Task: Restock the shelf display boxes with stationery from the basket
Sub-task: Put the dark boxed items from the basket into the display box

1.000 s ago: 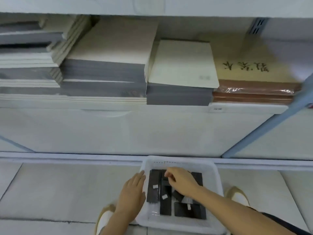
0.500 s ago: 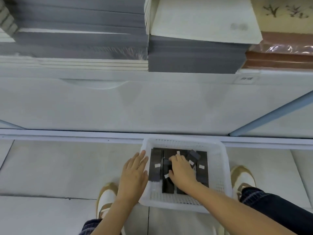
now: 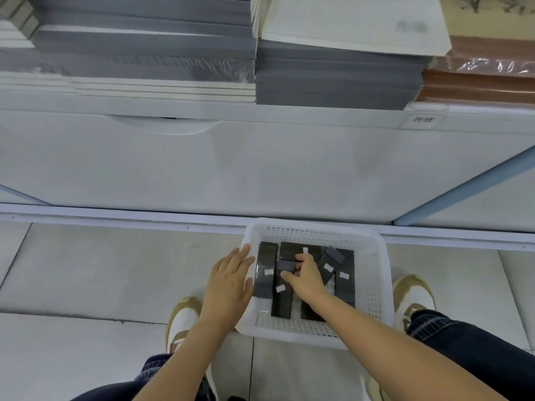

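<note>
A white perforated plastic basket (image 3: 373,285) stands on the floor between my feet. Several flat black stationery packs with small white labels lie in it, one at the left (image 3: 265,270) and one tilted at the right (image 3: 330,263). My right hand (image 3: 307,277) reaches inside the basket, thumb and fingers pinched on a small black pack (image 3: 285,266) near the middle. My left hand (image 3: 230,280) rests flat on the basket's left rim with its fingers spread and nothing in it.
Above the floor, a white shelf unit (image 3: 260,166) carries stacks of grey-edged pads (image 3: 144,50), a white-topped stack (image 3: 341,73) and brown wrapped books (image 3: 477,82). My shoes (image 3: 412,293) flank the basket on grey floor tiles.
The camera has tipped downward and closer to the basket. My right hand has shifted among the packs and closed its fingers on a small black one. My left hand stays at the left rim.
</note>
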A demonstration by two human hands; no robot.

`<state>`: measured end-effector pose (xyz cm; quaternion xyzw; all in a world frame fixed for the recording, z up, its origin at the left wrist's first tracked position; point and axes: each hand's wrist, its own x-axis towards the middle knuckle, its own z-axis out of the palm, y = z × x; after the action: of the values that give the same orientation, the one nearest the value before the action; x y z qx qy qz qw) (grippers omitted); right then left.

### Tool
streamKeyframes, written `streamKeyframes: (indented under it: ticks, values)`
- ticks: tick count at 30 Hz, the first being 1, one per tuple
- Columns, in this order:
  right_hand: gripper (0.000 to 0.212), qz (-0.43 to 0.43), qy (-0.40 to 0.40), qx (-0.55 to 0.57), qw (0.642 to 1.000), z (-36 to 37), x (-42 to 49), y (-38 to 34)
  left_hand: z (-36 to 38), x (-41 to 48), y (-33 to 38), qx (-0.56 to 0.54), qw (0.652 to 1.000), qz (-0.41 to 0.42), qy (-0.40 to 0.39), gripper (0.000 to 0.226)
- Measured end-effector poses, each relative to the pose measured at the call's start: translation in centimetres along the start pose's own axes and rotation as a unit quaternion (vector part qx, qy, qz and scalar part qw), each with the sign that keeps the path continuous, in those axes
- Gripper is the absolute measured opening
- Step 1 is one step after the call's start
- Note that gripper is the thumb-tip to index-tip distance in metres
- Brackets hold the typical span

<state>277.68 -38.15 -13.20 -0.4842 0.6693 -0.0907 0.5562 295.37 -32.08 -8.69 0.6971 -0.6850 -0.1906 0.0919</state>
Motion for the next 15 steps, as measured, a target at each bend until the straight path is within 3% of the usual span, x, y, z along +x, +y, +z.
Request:
streamKeyframes:
  ticks: [6, 11, 13, 15]
  values:
    - [0.031, -0.011, 0.008, -0.109, 0.994, -0.9, 0.2, -0.5, -1.3, 0.8, 0.0, -0.052, 0.999, -0.008, -0.011, 0.034]
    - [0.018, -0.065, -0.027, 0.079, 0.994, -4.0, -0.5, -3.6, -3.1, 2.9, 1.2, -0.155, 0.983, -0.077, 0.056, 0.025]
    - [0.017, -0.082, -0.079, 0.148, 0.982, -4.3, -0.8, -5.1, -3.5, 3.5, 2.0, -0.289, 0.947, -0.139, -0.029, 0.034]
    - [0.021, -0.101, -0.126, 0.197, 0.967, -3.9, -1.1, -6.5, -3.7, 3.6, 2.5, -0.444, 0.871, -0.169, -0.123, 0.035]
